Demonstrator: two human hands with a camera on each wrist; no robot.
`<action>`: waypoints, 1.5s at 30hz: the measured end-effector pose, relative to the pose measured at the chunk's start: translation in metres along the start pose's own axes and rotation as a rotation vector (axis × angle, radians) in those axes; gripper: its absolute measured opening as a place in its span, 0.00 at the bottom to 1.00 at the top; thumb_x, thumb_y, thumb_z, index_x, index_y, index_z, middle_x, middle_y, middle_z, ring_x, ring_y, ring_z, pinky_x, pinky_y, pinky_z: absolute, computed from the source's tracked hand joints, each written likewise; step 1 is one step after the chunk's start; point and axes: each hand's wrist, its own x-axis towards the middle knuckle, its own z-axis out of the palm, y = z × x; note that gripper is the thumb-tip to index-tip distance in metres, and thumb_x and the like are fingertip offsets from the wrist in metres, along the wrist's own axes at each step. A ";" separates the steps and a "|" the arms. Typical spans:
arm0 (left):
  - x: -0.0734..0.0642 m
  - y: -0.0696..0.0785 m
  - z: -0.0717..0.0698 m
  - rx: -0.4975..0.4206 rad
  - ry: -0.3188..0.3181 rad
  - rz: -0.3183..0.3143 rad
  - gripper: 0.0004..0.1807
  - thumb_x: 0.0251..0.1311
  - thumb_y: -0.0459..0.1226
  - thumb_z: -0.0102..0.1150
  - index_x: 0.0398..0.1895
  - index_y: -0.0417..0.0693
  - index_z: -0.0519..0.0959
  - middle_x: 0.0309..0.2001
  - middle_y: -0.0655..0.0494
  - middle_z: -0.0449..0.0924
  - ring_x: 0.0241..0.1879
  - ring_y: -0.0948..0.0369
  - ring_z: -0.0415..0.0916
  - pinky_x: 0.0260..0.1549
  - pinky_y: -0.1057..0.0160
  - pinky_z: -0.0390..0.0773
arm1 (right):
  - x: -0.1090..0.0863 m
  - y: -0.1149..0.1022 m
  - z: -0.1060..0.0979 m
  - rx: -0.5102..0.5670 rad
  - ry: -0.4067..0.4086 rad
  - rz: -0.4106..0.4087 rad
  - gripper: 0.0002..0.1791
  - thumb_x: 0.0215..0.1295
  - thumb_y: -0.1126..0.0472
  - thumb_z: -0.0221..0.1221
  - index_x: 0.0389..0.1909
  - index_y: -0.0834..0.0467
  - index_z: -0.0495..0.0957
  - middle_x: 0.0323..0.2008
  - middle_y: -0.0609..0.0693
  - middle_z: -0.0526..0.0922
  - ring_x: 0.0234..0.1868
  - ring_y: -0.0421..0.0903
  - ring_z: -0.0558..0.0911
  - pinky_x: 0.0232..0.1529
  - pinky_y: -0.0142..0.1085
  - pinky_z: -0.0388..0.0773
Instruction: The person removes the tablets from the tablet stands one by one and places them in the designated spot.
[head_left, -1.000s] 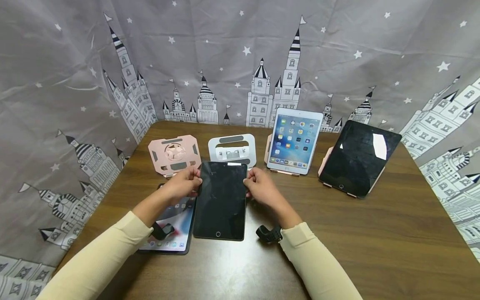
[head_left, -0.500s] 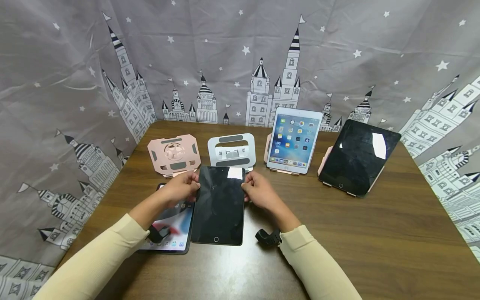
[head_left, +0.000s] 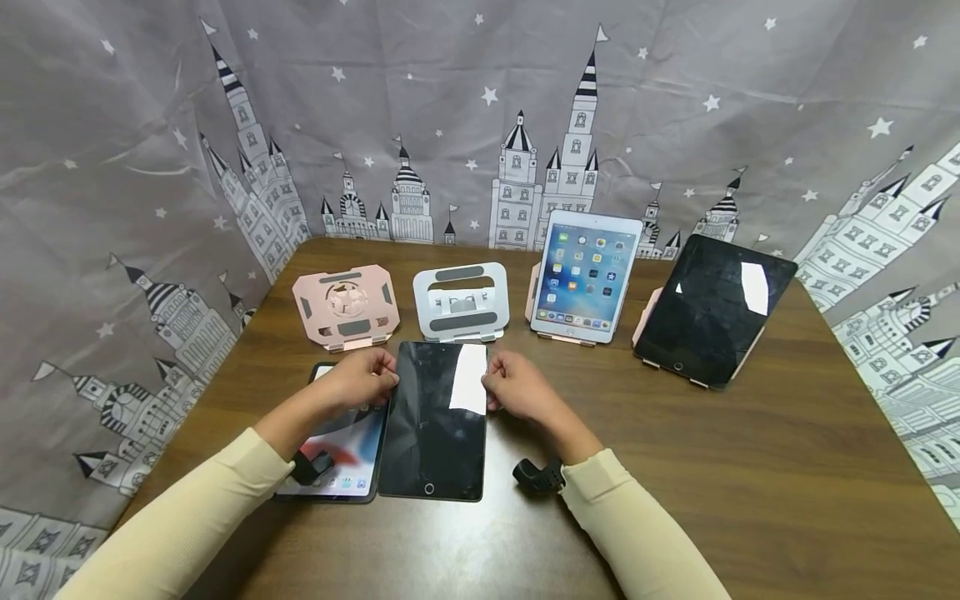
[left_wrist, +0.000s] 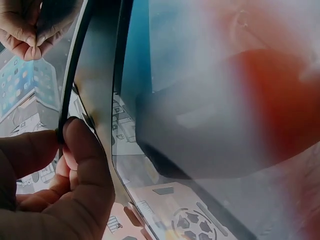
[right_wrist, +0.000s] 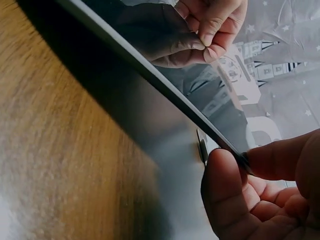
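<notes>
Both hands hold a tablet with a dark screen point(head_left: 431, 425) by its two long sides, near its far end. My left hand point(head_left: 358, 382) pinches the left edge between thumb and fingers; the left wrist view shows this hand point(left_wrist: 75, 185) close up. On the opposite edge, my right hand point(head_left: 519, 387) pinches in the same way. In the right wrist view, the tablet's edge point(right_wrist: 165, 87) stands above the wood, so at least that part is off the table. Just beyond the held tablet stands a white tablet stand point(head_left: 460, 302) with grey pads.
Under my left forearm lies a larger tablet with a lit screen point(head_left: 360, 446). A pink stand point(head_left: 347, 307) is at the back left. Farther right, a white tablet point(head_left: 585, 275) and a black tablet point(head_left: 712, 312) lean on stands. A castle-print cloth point(head_left: 465, 117) hangs behind the table.
The held tablet has moved a little toward me and slightly left, away from the white stand. A bright reflection on its screen has grown. Both hands keep their grip.
</notes>
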 end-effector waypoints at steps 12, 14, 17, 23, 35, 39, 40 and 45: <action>0.002 0.000 0.004 0.247 0.006 0.019 0.02 0.65 0.28 0.54 0.35 0.37 0.72 0.26 0.52 0.72 0.25 0.59 0.70 0.25 0.64 0.72 | 0.005 0.007 -0.001 -0.148 -0.080 0.045 0.10 0.66 0.66 0.57 0.25 0.59 0.71 0.18 0.50 0.76 0.18 0.43 0.75 0.20 0.32 0.69; 0.003 0.000 0.004 0.278 0.011 0.023 0.02 0.64 0.28 0.54 0.35 0.37 0.72 0.25 0.52 0.72 0.25 0.59 0.70 0.24 0.63 0.71 | 0.006 0.007 -0.001 -0.147 -0.089 0.054 0.10 0.66 0.67 0.58 0.24 0.59 0.71 0.17 0.50 0.76 0.18 0.43 0.74 0.20 0.32 0.69; 0.004 -0.001 0.004 0.321 0.024 0.032 0.03 0.64 0.29 0.55 0.35 0.38 0.72 0.26 0.53 0.72 0.26 0.59 0.70 0.25 0.63 0.71 | 0.008 0.006 -0.001 -0.137 -0.104 0.076 0.11 0.65 0.68 0.57 0.22 0.60 0.71 0.17 0.50 0.75 0.17 0.42 0.75 0.20 0.32 0.72; 0.006 -0.004 0.006 0.360 0.048 0.039 0.03 0.63 0.30 0.57 0.34 0.38 0.74 0.27 0.52 0.73 0.27 0.58 0.71 0.27 0.62 0.71 | 0.011 0.001 -0.003 -0.144 -0.145 0.139 0.11 0.66 0.68 0.57 0.23 0.60 0.70 0.20 0.51 0.76 0.18 0.41 0.77 0.22 0.33 0.77; 0.006 -0.002 0.010 0.418 0.114 0.021 0.04 0.62 0.30 0.61 0.34 0.37 0.76 0.30 0.50 0.77 0.30 0.56 0.74 0.29 0.60 0.75 | 0.015 0.000 -0.003 -0.109 -0.185 0.158 0.12 0.66 0.70 0.58 0.22 0.61 0.70 0.18 0.52 0.78 0.18 0.40 0.79 0.22 0.32 0.79; 0.007 -0.002 0.010 0.450 0.124 0.024 0.05 0.61 0.30 0.62 0.34 0.36 0.77 0.30 0.49 0.78 0.29 0.56 0.74 0.29 0.59 0.76 | 0.018 -0.002 -0.004 -0.118 -0.213 0.167 0.14 0.68 0.69 0.58 0.21 0.61 0.70 0.17 0.51 0.78 0.17 0.40 0.79 0.21 0.31 0.79; 0.008 -0.002 0.010 0.456 0.128 0.027 0.05 0.61 0.30 0.62 0.34 0.36 0.77 0.30 0.49 0.79 0.30 0.56 0.74 0.30 0.59 0.76 | 0.018 -0.002 -0.004 -0.116 -0.218 0.171 0.14 0.68 0.70 0.58 0.21 0.61 0.70 0.16 0.51 0.78 0.17 0.40 0.79 0.21 0.31 0.79; 0.011 -0.002 0.012 0.495 0.132 0.063 0.06 0.57 0.30 0.64 0.33 0.37 0.77 0.29 0.50 0.77 0.29 0.56 0.73 0.30 0.59 0.75 | 0.017 -0.002 -0.006 -0.096 -0.220 0.195 0.14 0.67 0.70 0.59 0.22 0.62 0.71 0.16 0.52 0.78 0.16 0.40 0.79 0.20 0.31 0.78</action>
